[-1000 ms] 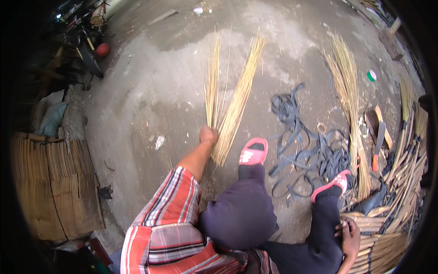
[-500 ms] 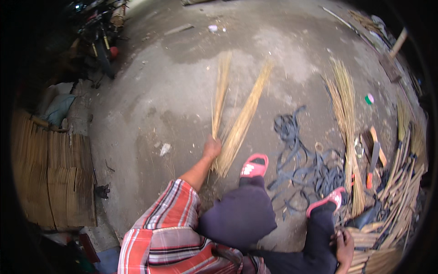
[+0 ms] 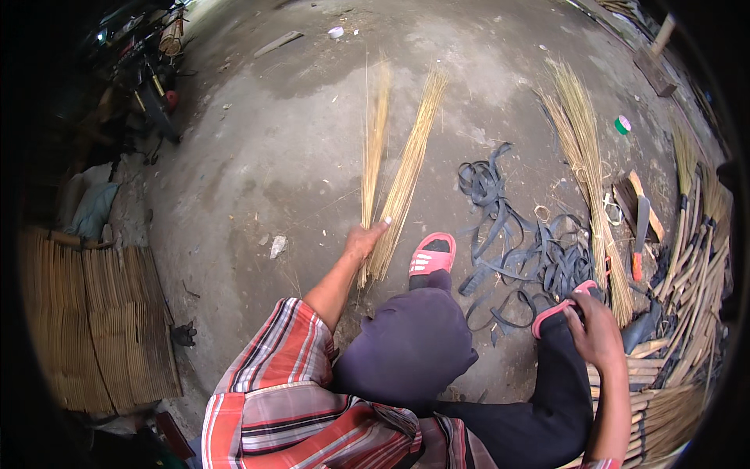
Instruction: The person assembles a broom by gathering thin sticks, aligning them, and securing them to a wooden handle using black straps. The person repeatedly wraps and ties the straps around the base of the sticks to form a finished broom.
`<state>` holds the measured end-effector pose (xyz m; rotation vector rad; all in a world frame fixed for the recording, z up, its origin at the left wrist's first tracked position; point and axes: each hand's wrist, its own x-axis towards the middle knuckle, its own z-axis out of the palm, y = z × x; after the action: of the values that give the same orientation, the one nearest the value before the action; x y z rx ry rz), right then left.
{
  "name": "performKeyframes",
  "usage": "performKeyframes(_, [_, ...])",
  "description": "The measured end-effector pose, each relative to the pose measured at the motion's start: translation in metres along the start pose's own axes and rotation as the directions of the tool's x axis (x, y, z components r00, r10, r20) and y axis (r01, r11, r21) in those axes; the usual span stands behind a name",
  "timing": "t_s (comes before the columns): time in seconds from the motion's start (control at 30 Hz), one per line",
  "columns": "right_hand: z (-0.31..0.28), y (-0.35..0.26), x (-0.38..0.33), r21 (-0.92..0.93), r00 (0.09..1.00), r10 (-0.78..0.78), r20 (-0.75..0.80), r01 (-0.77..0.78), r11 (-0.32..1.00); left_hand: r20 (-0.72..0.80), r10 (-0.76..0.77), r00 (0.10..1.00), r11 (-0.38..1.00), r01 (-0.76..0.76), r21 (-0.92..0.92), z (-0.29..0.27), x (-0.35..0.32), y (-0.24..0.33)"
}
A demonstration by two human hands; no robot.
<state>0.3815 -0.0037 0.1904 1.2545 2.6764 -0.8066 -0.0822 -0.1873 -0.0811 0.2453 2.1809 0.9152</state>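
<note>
My left hand (image 3: 364,241) is closed around the lower part of a thin bundle of dry broom straw (image 3: 375,156), its thumb sticking out to the right. The bundle's far tips are blurred. Close beside it on the ground lies a thicker bundle of straw (image 3: 410,168), slanting away to the right. My right hand (image 3: 595,330) hangs over my right shin near the pink slipper, fingers bent and a little apart, with nothing visible in it. Just beyond that hand are a tall straw bundle (image 3: 582,148) and a tangle of dark flat strips (image 3: 558,270).
At right lie a knife with an orange handle (image 3: 641,238), a wood block (image 3: 625,195), a green-rimmed roll (image 3: 622,125) and a heap of finished brooms (image 3: 687,258). A stack of sticks (image 3: 117,336) stands at left, below a motorcycle (image 3: 152,102).
My right hand has risen from beside my lower leg to over the slipper. My left hand keeps its bundle, the thumb now stretched out. The view has shifted slightly.
</note>
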Motion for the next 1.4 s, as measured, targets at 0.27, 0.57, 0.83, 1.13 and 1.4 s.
performKeyframes(0.27, [0.063,-0.042,0.123,0.059,0.974,-0.098,0.205,0.088,0.994,0.058,-0.01,0.998,0.987,0.0,0.158,0.023,-0.003,-0.032])
performKeyframes(0.57, [0.146,-0.114,0.184,0.529,0.992,-0.083,-0.095,0.121,0.84,-0.064,0.36,0.931,0.93,-0.364,-0.057,0.059,-0.067,0.034])
performKeyframes(0.83, [0.069,-0.198,0.202,0.783,0.846,0.025,-0.533,0.482,0.393,0.166,0.804,0.571,0.593,-0.79,-0.157,0.091,-0.085,0.118])
performKeyframes(1.13, [0.049,-0.184,0.233,0.578,0.696,-0.147,-0.703,0.68,0.451,0.033,0.908,0.418,0.392,-0.818,-0.421,0.1,-0.057,0.196])
performKeyframes(1.4, [0.067,-0.152,0.25,0.53,0.768,-0.124,-0.628,0.539,0.655,0.072,0.761,0.644,0.646,-0.744,-0.17,0.109,-0.008,0.177])
